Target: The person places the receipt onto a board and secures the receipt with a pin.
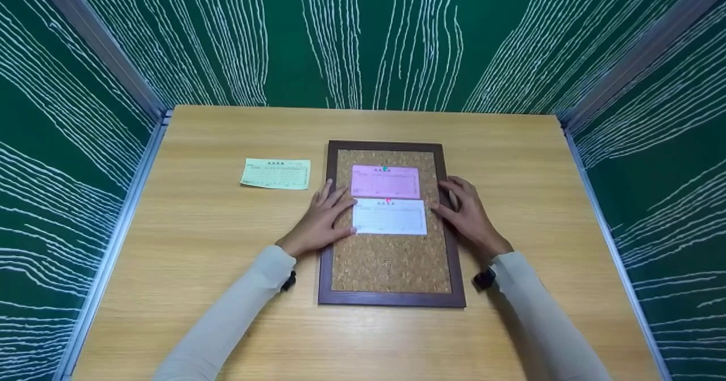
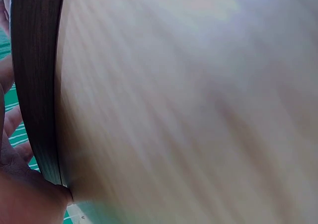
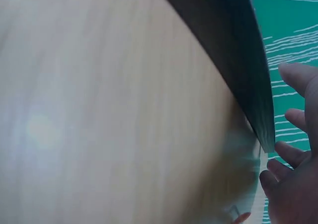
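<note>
A cork board (image 1: 391, 256) in a dark wooden frame (image 1: 324, 256) lies flat on the table. Pinned to it are a pink slip (image 1: 385, 181) and, just below, a white slip (image 1: 389, 217). My left hand (image 1: 323, 216) rests flat across the frame's left edge, fingertips by the white slip's left side. On the frame's right edge lies my right hand (image 1: 465, 211), fingers straight. The wrist views are blurred: the frame (image 2: 37, 85) beside bare table wood, and the frame (image 3: 233, 60) with my right fingers (image 3: 293, 159) spread at lower right.
A pale yellow-green slip (image 1: 276, 173) lies loose on the wooden table (image 1: 198, 239), left of the board. Green walls with white lines (image 1: 363, 35) close in the back and both sides, with metal rails at the corners.
</note>
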The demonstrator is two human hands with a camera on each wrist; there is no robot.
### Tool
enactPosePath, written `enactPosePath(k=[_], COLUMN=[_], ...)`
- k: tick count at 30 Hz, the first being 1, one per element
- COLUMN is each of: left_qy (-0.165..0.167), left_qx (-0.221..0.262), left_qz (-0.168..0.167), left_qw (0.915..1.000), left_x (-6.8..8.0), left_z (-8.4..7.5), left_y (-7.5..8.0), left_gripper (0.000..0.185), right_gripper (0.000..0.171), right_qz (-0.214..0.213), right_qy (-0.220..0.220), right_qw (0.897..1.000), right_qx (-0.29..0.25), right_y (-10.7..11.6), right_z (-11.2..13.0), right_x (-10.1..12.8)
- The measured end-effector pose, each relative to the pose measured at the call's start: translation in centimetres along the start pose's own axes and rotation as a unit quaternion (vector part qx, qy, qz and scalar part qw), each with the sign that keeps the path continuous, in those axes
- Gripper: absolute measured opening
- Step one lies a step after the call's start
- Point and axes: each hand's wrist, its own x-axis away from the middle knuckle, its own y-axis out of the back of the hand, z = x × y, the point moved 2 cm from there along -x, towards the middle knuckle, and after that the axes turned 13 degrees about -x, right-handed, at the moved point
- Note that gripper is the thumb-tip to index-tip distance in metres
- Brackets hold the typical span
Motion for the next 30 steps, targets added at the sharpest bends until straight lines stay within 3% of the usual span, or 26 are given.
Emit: enactPosePath(k=[15, 30], left_qy=[0.001, 0.007], left_qx=[0.003, 0.002], left_qz=[0.007, 0.011], left_qw=[1.0000, 0.9999], left_x=[0.0, 0.1], left_z=[0.2, -0.1], left_y=[-0.1, 0.2], left_gripper=[0.073, 0.074], right_gripper=[0.076, 0.070], right_qz=[0.009, 0.021], right_qy=[-0.013, -0.022], right_qw=[1.000, 1.000], right_qx=[0.002, 0.005], right_y=[0.8, 0.8], right_z=[-1.5, -1.8], right_x=[0.4, 0.7])
